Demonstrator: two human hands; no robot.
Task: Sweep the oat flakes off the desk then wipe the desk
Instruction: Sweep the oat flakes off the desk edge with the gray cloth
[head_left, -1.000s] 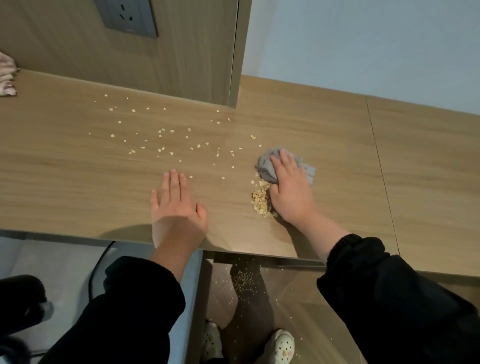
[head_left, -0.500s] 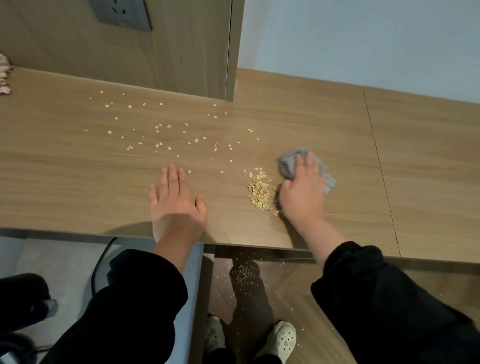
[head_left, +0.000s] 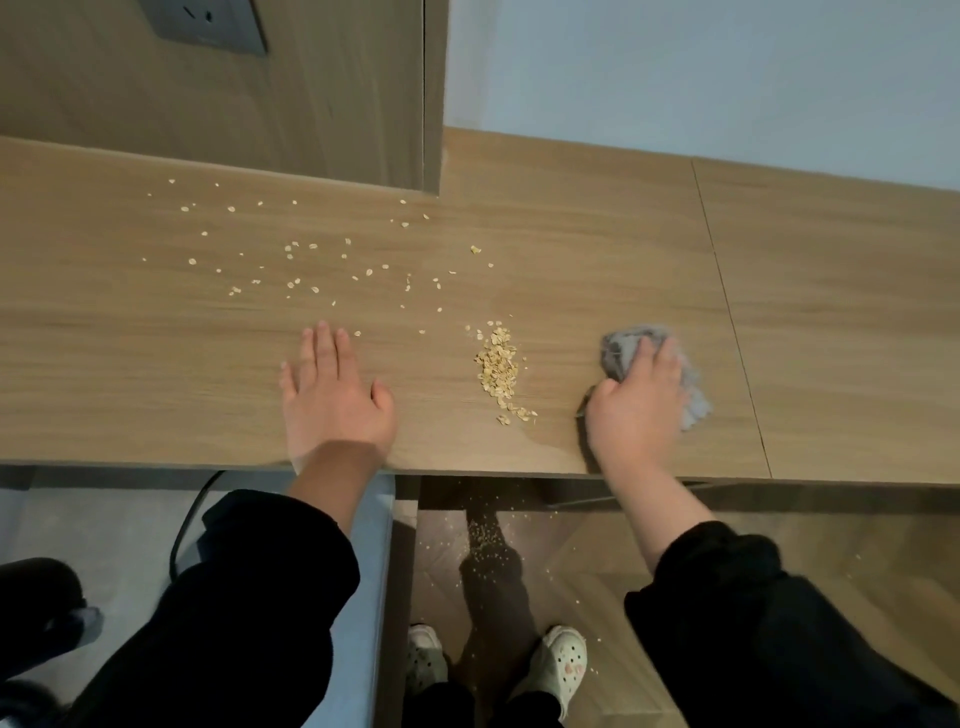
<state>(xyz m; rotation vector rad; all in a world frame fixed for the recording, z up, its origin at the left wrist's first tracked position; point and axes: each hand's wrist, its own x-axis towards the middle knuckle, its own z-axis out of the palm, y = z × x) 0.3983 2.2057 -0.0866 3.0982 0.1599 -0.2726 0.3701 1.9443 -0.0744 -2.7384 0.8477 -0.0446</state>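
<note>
On the floor (head_left: 779, 540) below the desk edge lie fallen oat flakes (head_left: 485, 540), just ahead of a pair of pale clogs (head_left: 563, 660); on the desk (head_left: 130, 364) the left hand (head_left: 332, 395) rests palm down with its fingers straight, where it lay a second ago; the right hand (head_left: 636, 410) grips a crumpled grey cloth (head_left: 618, 351) against the wood, thumb curled in at its side; it has drawn rightward, so the cloth now sits apart from the heaped flakes (head_left: 498, 366) it touched before; that heap lies between the hands, near the front edge; farther back, loose flakes (head_left: 311, 280) are scattered toward the wood panel (head_left: 311, 93) and its socket (head_left: 208, 23).
</note>
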